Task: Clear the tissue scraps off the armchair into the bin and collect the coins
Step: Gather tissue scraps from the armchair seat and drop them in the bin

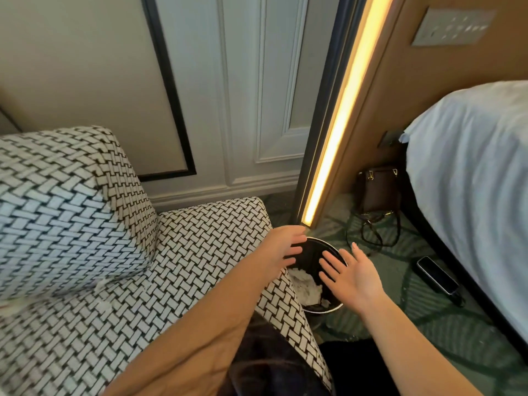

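A round black bin (323, 307) stands on the carpet beside the armchair's right arm, with white tissue scraps (307, 287) heaped inside. My left hand (287, 245) hovers over the bin's near-left rim, fingers straight and spread, holding nothing. My right hand (353, 271) is over the bin's right side, palm up, fingers spread and empty. The black-and-white woven armchair (171, 261) fills the left. A few small white scraps (104, 305) lie on its seat. I see no coins.
A bed with white linen (471, 181) stands at the right. A dark phone (435, 275) lies on the green carpet beside it. A brown handbag (378, 190) leans at the wall by a lit vertical light strip (337, 115).
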Tool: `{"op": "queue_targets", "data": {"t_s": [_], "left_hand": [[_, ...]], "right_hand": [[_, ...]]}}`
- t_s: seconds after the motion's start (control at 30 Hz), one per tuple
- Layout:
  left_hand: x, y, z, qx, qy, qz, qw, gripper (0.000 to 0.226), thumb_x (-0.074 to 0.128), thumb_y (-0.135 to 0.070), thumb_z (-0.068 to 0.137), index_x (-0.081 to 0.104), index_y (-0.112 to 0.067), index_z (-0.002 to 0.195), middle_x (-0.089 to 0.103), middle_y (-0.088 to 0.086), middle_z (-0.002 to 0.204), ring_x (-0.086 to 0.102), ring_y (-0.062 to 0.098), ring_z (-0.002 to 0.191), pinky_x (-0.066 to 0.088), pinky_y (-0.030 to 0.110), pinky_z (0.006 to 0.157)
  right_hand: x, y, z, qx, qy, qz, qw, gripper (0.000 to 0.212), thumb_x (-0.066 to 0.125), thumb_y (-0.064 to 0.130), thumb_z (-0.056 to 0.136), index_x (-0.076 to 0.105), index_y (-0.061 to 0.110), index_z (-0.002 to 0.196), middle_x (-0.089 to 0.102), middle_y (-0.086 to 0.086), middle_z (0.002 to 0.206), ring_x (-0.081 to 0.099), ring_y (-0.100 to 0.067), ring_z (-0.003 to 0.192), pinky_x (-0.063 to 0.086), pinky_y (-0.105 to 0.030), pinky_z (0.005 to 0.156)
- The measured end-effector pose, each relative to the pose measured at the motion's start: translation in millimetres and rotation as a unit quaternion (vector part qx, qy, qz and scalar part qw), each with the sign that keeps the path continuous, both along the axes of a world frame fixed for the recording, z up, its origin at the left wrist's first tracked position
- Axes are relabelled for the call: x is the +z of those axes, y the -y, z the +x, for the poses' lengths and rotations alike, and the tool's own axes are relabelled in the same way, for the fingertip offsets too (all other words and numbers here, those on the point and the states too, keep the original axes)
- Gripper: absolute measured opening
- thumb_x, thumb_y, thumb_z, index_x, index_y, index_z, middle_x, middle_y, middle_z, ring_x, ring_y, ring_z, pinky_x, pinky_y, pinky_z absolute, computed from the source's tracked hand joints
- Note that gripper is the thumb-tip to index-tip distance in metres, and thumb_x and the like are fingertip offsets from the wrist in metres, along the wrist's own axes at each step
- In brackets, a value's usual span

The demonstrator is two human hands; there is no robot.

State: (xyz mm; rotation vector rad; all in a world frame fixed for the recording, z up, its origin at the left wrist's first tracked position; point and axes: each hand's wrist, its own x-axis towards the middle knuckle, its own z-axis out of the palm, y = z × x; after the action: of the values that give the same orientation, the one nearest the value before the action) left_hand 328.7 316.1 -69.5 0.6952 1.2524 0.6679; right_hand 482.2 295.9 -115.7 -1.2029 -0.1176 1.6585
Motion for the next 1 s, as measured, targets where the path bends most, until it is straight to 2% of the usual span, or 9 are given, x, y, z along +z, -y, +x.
{"op": "queue_targets", "data": {"t_s": [0.2, 0.4, 0.47, 0.57, 0.7, 0.83, 0.9, 0.93, 1.0], "left_hand": [[30, 33, -50, 0.056, 0.048, 0.051, 0.996, 0.035, 0.051, -0.024, 0.094, 0.053, -0.015, 0.128, 0.059, 0.003, 0.124, 0.053, 0.022, 0.114, 0.039, 0.042, 0.103], [43, 69, -122, 0.117, 0.032, 0.104, 0.987, 0.026, 0.051, -0.026, 0.094, 0.061, -0.018, 0.117, 0.064, 0.000, 0.115, 0.058, 0.020, 0.108, 0.043, 0.039, 0.098], [40, 78, -147, 0.154, 0.010, 0.107, 0.982, 0.025, 0.050, -0.024, 0.095, 0.060, -0.018, 0.117, 0.064, 0.000, 0.114, 0.058, 0.020, 0.106, 0.043, 0.038, 0.098], [28, 94, -189, 0.235, -0.081, 0.107, 0.963, 0.027, 0.048, -0.016, 0.095, 0.056, -0.017, 0.121, 0.060, 0.000, 0.118, 0.056, 0.017, 0.106, 0.041, 0.036, 0.097], [-2, 112, -238, 0.314, -0.213, 0.093, 0.921, 0.034, 0.050, -0.010, 0.092, 0.051, -0.014, 0.126, 0.053, 0.003, 0.127, 0.049, 0.017, 0.112, 0.038, 0.034, 0.098], [-39, 126, -272, 0.282, -0.322, 0.060, 0.902, 0.058, 0.063, -0.016, 0.082, 0.040, -0.016, 0.135, 0.044, 0.004, 0.139, 0.041, 0.022, 0.126, 0.036, 0.039, 0.103], [-51, 129, -280, 0.220, -0.368, 0.058, 0.902, 0.076, 0.071, -0.020, 0.075, 0.033, -0.018, 0.140, 0.036, 0.005, 0.145, 0.032, 0.024, 0.134, 0.030, 0.044, 0.110], [-57, 130, -284, 0.180, -0.397, 0.061, 0.898, 0.084, 0.073, -0.023, 0.073, 0.028, -0.019, 0.143, 0.030, 0.005, 0.149, 0.026, 0.025, 0.137, 0.026, 0.046, 0.112], [-64, 131, -285, 0.094, -0.460, 0.081, 0.879, 0.090, 0.071, -0.027, 0.075, 0.019, -0.018, 0.147, 0.016, 0.004, 0.154, 0.011, 0.026, 0.142, 0.013, 0.044, 0.116]], "right_hand": [[52, 14, -33, 0.088, 0.073, 0.057, 0.992, 0.050, 0.045, 0.030, 0.098, 0.032, 0.016, 0.144, 0.057, -0.011, 0.126, 0.053, -0.028, 0.118, 0.039, -0.040, 0.101], [93, 33, -95, 0.174, 0.170, 0.094, 0.966, 0.031, 0.049, 0.021, 0.096, 0.052, 0.013, 0.126, 0.065, -0.005, 0.110, 0.063, -0.020, 0.099, 0.050, -0.031, 0.083], [100, 38, -117, 0.194, 0.193, 0.112, 0.955, 0.026, 0.053, 0.022, 0.094, 0.057, 0.015, 0.119, 0.067, -0.003, 0.106, 0.064, -0.018, 0.099, 0.052, -0.031, 0.083], [107, 43, -157, 0.231, 0.202, 0.133, 0.942, 0.013, 0.059, 0.022, 0.091, 0.061, 0.020, 0.104, 0.069, -0.003, 0.105, 0.065, -0.017, 0.099, 0.052, -0.030, 0.084], [104, 48, -205, 0.282, 0.195, 0.164, 0.925, 0.016, 0.062, 0.021, 0.089, 0.062, 0.017, 0.105, 0.070, -0.003, 0.104, 0.065, -0.018, 0.099, 0.050, -0.034, 0.090], [90, 50, -242, 0.326, 0.219, 0.164, 0.905, 0.016, 0.056, 0.018, 0.092, 0.062, 0.017, 0.106, 0.068, -0.002, 0.105, 0.064, -0.018, 0.100, 0.049, -0.035, 0.093], [82, 50, -257, 0.359, 0.264, 0.169, 0.879, 0.015, 0.054, 0.016, 0.092, 0.062, 0.020, 0.104, 0.066, -0.002, 0.111, 0.062, -0.017, 0.102, 0.048, -0.037, 0.097], [77, 50, -264, 0.382, 0.306, 0.181, 0.853, 0.015, 0.053, 0.016, 0.092, 0.062, 0.022, 0.102, 0.064, -0.001, 0.115, 0.062, -0.016, 0.102, 0.047, -0.037, 0.097], [70, 51, -271, 0.436, 0.412, 0.217, 0.770, 0.022, 0.051, 0.017, 0.093, 0.060, 0.020, 0.112, 0.059, 0.003, 0.122, 0.062, -0.021, 0.102, 0.049, -0.038, 0.094]]}}
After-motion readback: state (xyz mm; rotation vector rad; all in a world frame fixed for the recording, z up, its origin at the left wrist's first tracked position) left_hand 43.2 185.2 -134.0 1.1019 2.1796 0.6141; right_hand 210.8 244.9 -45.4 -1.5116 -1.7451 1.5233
